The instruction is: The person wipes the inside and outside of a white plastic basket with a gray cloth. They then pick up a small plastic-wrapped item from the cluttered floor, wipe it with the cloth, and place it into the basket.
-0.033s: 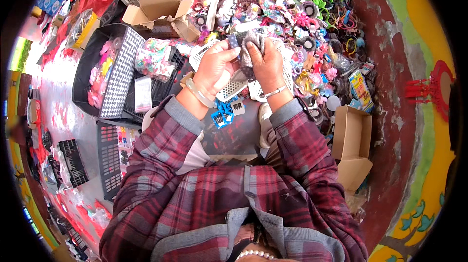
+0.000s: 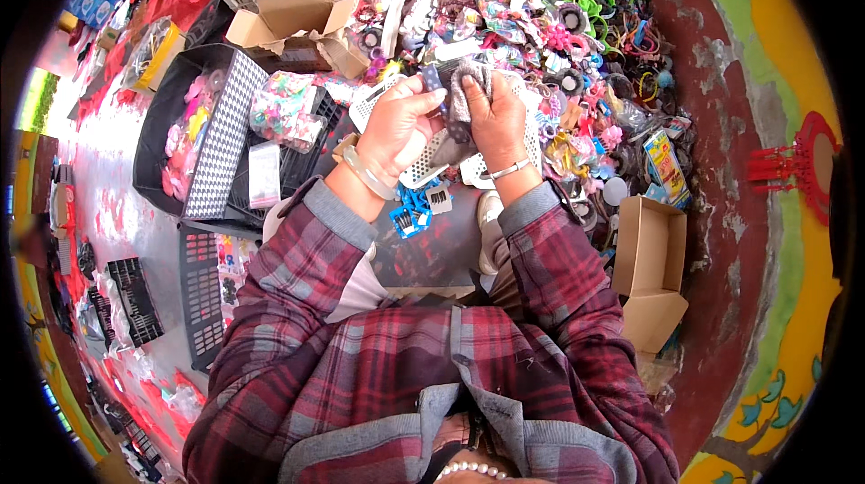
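Note:
My left hand (image 2: 396, 131) is closed around one end of a dark blue strip with pale dots (image 2: 435, 87), pinched between thumb and fingers. A bunched grey cloth (image 2: 468, 92) is in my right hand (image 2: 501, 128), with the thumb pressed on it. The cloth lies against the dotted strip, and my right fingers are mostly hidden behind it. Beneath both hands sits a white perforated basket (image 2: 431, 167). Several small blue packaged pieces (image 2: 412, 214) lie just below it, in front of my knees.
A heap of hair accessories (image 2: 577, 51) spreads ahead and right. Left stand a houndstooth-patterned box (image 2: 216, 137) and a dark slotted crate (image 2: 200, 286). An opened cardboard box (image 2: 293, 20) is ahead left; another carton (image 2: 651, 245) sits near my right forearm, beside the painted wall (image 2: 766, 241).
The grey cloth and my right hand have shifted very slightly to the right, and more of the dotted strip shows between the hands. My left hand has barely moved.

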Available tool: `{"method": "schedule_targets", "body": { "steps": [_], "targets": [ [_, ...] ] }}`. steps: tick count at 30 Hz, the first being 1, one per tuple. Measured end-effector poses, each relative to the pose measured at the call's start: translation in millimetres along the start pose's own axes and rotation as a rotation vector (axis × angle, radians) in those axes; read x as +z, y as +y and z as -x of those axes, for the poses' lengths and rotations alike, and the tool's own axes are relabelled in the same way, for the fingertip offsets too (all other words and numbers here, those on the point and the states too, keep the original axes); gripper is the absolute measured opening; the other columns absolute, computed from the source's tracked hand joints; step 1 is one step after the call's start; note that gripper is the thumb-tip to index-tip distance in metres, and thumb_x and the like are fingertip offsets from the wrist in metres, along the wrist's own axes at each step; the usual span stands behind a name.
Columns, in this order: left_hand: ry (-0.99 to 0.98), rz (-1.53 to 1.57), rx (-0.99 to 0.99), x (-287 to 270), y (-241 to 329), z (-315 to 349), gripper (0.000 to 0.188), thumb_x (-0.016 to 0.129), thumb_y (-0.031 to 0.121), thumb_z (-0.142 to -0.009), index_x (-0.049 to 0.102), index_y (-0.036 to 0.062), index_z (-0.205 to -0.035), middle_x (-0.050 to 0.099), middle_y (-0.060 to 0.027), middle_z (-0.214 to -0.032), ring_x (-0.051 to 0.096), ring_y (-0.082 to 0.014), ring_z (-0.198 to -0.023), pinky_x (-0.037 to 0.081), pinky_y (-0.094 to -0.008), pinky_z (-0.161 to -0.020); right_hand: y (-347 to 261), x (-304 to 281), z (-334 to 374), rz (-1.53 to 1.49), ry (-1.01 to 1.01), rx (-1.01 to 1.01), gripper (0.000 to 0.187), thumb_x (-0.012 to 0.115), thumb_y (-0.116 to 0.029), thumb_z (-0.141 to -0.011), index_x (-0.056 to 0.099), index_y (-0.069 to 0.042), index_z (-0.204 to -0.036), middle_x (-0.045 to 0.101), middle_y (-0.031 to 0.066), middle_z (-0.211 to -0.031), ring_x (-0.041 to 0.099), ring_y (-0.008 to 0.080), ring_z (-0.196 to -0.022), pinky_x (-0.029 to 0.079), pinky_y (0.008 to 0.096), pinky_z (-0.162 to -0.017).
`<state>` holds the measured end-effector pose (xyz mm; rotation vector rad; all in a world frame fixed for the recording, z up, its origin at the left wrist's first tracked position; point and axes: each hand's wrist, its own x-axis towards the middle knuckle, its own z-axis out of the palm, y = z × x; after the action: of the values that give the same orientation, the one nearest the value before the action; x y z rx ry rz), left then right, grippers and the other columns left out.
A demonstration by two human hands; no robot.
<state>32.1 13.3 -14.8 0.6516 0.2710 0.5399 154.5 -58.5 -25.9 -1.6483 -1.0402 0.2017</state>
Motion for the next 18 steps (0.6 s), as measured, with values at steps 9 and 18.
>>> {"method": "schedule_targets", "body": {
  "steps": [9, 18],
  "targets": [
    [0.190, 0.024, 0.159, -16.3, 19.8, -2.5, 0.016, 0.051, 0.001, -0.084, 0.055, 0.0024, -0.099, 0.060, -0.0056, -0.095, 0.058, -0.0170, -0.086, 0.046, -0.0317, -0.079, 33.7, -23.4, -17.7, -0.726, -0.150, 0.455, 0.024, 0.049, -0.024, -0.092, 0.058, -0.003, -0.101, 0.061, 0.0017, -0.087, 0.057, 0.0100, -0.075, 0.047, 0.0233, -0.066],
    [0.071, 0.006, 0.079, -12.3, 17.6, -0.3, 0.020, 0.047, 0.002, -0.086, 0.053, -0.0008, -0.105, 0.060, -0.0086, -0.099, 0.058, -0.0179, -0.089, 0.046, -0.0316, -0.082, 8.0, -1.3, -3.5, -0.691, -0.264, 0.318, 0.019, 0.065, -0.010, -0.080, 0.060, -0.001, -0.095, 0.061, -0.0001, -0.083, 0.055, 0.0064, -0.072, 0.046, 0.0215, -0.063]
  ]
}}
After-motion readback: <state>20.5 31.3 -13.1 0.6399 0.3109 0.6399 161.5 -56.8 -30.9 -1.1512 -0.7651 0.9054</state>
